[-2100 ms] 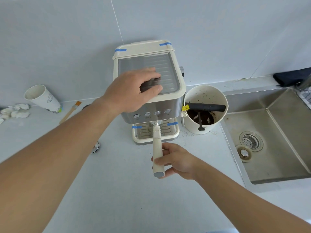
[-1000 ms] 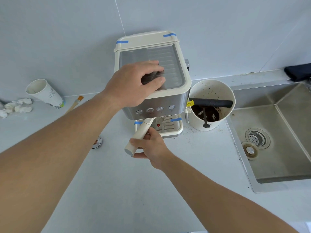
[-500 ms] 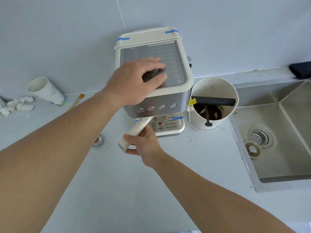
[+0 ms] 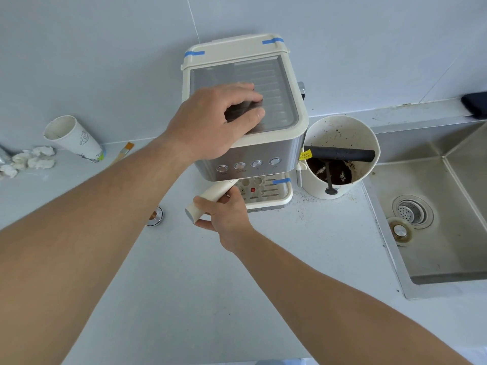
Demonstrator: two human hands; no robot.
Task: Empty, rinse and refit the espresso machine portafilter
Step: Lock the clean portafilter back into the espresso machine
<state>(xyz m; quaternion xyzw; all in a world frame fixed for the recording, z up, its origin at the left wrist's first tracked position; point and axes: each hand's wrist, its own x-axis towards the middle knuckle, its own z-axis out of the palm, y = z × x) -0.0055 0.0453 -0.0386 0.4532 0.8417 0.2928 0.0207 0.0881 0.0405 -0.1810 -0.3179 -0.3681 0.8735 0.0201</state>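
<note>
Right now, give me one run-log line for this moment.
left hand: rests on espresso machine top | right hand: grips portafilter handle, angled left | knock box: beside machine | sink: right

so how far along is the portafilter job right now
Early stage. The left hand braces the top of the espresso machine while the right hand grips the portafilter handle, angled left with its head under the machine. Whether it is unlocked cannot be seen. Left: knocking the grounds into the knock box, rinsing at the sink, then refitting.
</note>
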